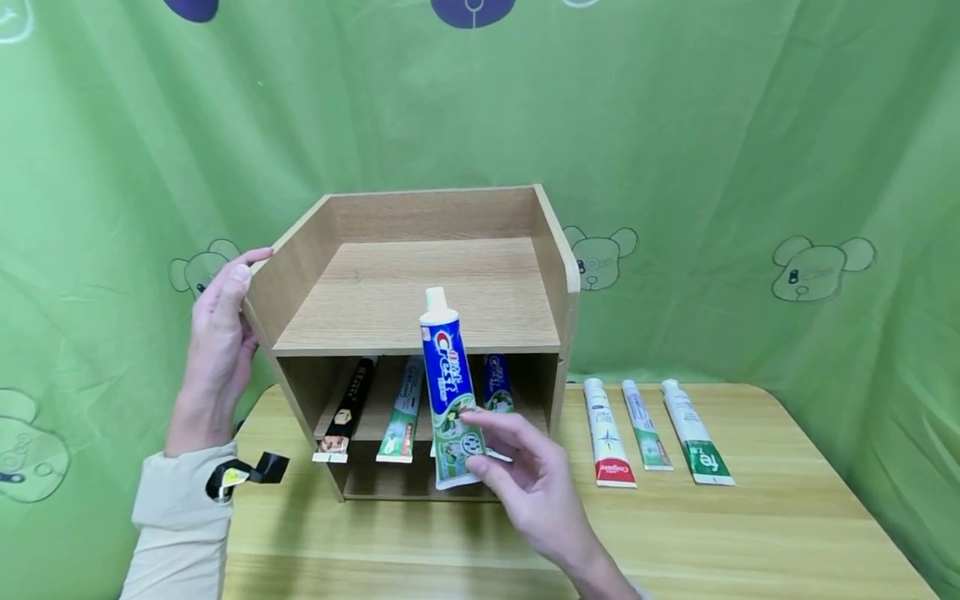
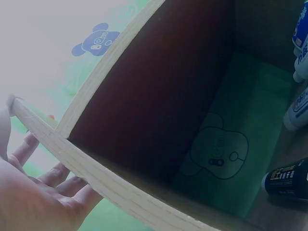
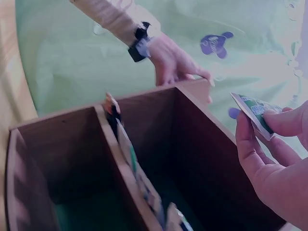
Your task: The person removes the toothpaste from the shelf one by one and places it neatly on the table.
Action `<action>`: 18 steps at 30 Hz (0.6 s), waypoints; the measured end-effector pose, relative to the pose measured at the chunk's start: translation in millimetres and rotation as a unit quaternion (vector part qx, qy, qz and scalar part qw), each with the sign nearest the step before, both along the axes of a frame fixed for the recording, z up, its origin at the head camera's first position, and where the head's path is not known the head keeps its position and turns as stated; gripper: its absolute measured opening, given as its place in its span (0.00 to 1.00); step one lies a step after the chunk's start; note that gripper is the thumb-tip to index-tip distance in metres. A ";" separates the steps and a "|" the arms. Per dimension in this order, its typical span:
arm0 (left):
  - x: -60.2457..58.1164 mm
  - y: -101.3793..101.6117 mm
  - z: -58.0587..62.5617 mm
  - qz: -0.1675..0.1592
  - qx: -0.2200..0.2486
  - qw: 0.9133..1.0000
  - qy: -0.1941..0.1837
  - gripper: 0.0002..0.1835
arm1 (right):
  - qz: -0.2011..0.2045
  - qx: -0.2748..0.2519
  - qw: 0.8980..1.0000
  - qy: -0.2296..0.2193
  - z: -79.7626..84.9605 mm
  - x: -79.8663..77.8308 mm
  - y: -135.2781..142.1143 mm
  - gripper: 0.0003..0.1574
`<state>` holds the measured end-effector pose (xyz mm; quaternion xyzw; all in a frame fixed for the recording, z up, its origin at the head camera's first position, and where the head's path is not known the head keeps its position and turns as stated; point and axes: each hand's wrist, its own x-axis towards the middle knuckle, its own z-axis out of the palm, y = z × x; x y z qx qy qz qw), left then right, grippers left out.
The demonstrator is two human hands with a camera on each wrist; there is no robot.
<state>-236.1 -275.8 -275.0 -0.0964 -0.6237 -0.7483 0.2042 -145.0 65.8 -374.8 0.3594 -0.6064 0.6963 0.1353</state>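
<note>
My right hand (image 1: 543,483) pinches the lower end of a blue and green Crest toothpaste tube (image 1: 447,367) between thumb and fingers. The tube points white cap up, in front of a small wooden shelf unit (image 1: 427,267). With its thumb over the front edge, my left hand (image 1: 217,350) grips the unit's left side panel (image 2: 96,178). On the middle level lie a black toothpaste tube (image 1: 348,412), a green and white tube (image 1: 402,412) and a blue Crest tube (image 1: 497,383). Another tube there is mostly hidden behind the held one.
Three toothpaste tubes lie on the wooden table (image 1: 795,508) right of the unit: a red and white Colgate tube (image 1: 609,433), a slim green and white tube (image 1: 647,425) and a white and green tube (image 1: 696,433). A green curtain (image 1: 712,150) hangs behind.
</note>
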 end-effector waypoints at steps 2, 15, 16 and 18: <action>0.5 -0.2 0.2 0.002 0.000 1.000 -0.003 0.24 | -0.013 -0.001 1.000 0.014 3.5 -0.8 6.3 0.29; 0.3 -0.7 1.3 -0.002 -0.007 1.000 0.004 0.24 | -0.105 -0.026 0.994 0.022 18.4 -5.0 49.6 0.30; 0.2 -0.4 0.9 -0.002 -0.007 1.000 0.004 0.24 | -0.113 -0.021 0.993 0.015 18.6 -4.9 52.8 0.29; 0.0 0.1 0.1 0.000 -0.008 1.000 0.004 0.23 | -0.125 -0.012 0.992 -0.002 18.9 -4.2 58.6 0.28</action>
